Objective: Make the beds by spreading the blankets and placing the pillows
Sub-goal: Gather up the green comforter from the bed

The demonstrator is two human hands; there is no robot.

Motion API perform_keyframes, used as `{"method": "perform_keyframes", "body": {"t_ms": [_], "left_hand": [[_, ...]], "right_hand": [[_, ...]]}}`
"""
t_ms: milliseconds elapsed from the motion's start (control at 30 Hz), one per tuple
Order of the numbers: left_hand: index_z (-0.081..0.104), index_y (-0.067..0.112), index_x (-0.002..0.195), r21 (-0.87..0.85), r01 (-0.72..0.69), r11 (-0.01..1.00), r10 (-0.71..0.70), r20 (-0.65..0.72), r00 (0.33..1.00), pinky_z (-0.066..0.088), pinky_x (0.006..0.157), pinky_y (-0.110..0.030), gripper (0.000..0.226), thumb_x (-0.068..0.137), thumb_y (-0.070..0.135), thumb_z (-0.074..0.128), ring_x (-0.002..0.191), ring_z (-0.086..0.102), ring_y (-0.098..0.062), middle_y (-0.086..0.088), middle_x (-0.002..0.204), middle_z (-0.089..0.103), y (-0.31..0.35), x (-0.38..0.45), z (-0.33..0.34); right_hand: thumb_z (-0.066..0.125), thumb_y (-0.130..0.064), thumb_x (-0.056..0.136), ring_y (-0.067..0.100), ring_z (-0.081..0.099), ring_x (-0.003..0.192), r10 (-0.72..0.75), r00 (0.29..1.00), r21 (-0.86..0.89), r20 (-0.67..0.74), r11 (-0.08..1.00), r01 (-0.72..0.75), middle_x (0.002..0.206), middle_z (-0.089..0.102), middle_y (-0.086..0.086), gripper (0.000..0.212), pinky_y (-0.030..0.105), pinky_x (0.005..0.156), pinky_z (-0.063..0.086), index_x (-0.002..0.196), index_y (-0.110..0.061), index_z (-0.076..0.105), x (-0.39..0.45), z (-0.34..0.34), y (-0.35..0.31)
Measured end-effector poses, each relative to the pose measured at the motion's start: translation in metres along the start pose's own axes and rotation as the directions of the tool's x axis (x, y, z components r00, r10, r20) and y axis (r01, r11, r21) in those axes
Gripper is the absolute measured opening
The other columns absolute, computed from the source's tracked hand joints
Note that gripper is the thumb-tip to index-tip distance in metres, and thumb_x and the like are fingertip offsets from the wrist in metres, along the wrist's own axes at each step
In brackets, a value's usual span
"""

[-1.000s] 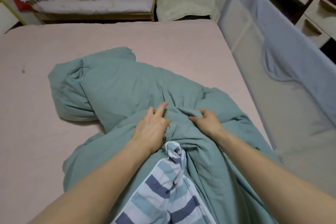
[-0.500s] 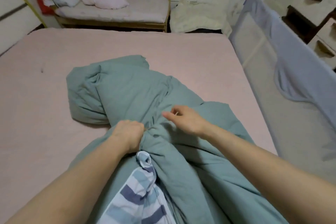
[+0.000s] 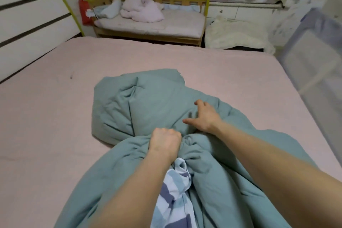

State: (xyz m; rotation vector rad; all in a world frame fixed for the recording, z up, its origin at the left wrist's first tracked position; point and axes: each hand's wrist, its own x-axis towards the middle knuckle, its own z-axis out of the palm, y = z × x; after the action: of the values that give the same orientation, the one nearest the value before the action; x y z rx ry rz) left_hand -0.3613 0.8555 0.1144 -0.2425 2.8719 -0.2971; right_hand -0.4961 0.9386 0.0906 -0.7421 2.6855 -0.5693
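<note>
The green blanket (image 3: 148, 109) lay bunched in a heap in the middle of the pink bed (image 3: 55, 116), its striped underside (image 3: 175, 190) showing at the near end, and the left hand (image 3: 165, 139) was clenched tight around a fistful of blanket right above that striped patch. Just beyond the left hand, the right hand (image 3: 204, 117) was spread loose, fingers and thumb apart, low over the blanket and grasping nothing. Past the far edge of the bed stood a small cot (image 3: 148, 24) with a pink cover (image 3: 142, 10) piled on it.
</note>
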Motion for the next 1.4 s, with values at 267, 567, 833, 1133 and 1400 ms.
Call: {"method": "perform_keyframes", "body": {"t_ms": [267,567,833,1133,1400], "left_hand": [[0.060,0.016,0.119,-0.025,-0.104,0.994,0.104,-0.018,0.994,0.041,0.087,-0.031,0.030,0.094,0.009,0.045,0.118,0.054,-0.027,-0.005,0.125,0.060,0.020,0.058,0.050],[0.060,0.017,0.119,-0.067,-0.099,0.993,0.096,-0.044,0.994,0.041,0.087,-0.032,0.029,0.098,0.015,0.040,0.118,0.054,-0.024,-0.004,0.125,0.059,0.030,0.083,0.097],[0.064,0.024,0.116,-0.021,-0.130,0.991,0.124,-0.175,0.977,0.010,0.114,-0.048,0.030,0.097,0.025,0.041,0.136,0.019,-0.029,-0.007,0.147,0.027,0.021,0.028,0.067],[0.065,0.033,0.115,0.071,-0.217,0.973,0.227,-0.166,0.960,-0.014,0.113,-0.060,0.034,0.098,0.037,0.036,0.144,-0.019,-0.036,-0.005,0.161,0.002,0.015,-0.089,-0.046],[0.067,0.030,0.108,0.181,-0.332,0.926,0.354,-0.107,0.929,-0.012,0.110,-0.065,0.026,0.091,0.037,0.048,0.145,-0.009,-0.043,-0.012,0.160,0.003,0.067,-0.152,-0.119]], "right_hand": [[0.081,-0.063,0.052,0.030,-0.009,0.147,0.020,0.999,-0.295,0.041,0.955,-0.007,0.159,0.001,0.016,0.139,0.047,0.118,-0.003,0.151,-0.020,-0.007,0.097,0.043,0.035],[0.064,-0.032,0.088,0.029,0.044,0.130,0.006,0.968,-0.142,0.250,0.989,0.030,0.144,0.045,0.013,0.063,0.029,0.105,0.034,0.141,-0.008,0.040,0.102,0.100,0.053],[0.054,-0.014,0.087,0.034,0.056,0.113,-0.052,0.980,-0.226,0.191,0.969,0.096,0.124,0.059,0.021,0.033,0.032,0.085,0.043,0.118,-0.001,0.054,0.027,0.054,0.047],[0.057,-0.012,0.085,0.028,0.058,0.081,-0.090,0.971,-0.049,0.221,0.993,0.104,0.087,0.063,0.020,0.014,0.031,0.067,0.040,0.072,-0.009,0.056,-0.122,-0.033,0.021],[0.062,-0.017,0.088,0.008,0.053,0.061,-0.045,0.969,0.192,0.243,0.981,-0.003,0.063,0.059,-0.005,0.035,0.021,0.057,0.040,0.056,-0.021,0.047,-0.292,-0.108,0.015]]}}
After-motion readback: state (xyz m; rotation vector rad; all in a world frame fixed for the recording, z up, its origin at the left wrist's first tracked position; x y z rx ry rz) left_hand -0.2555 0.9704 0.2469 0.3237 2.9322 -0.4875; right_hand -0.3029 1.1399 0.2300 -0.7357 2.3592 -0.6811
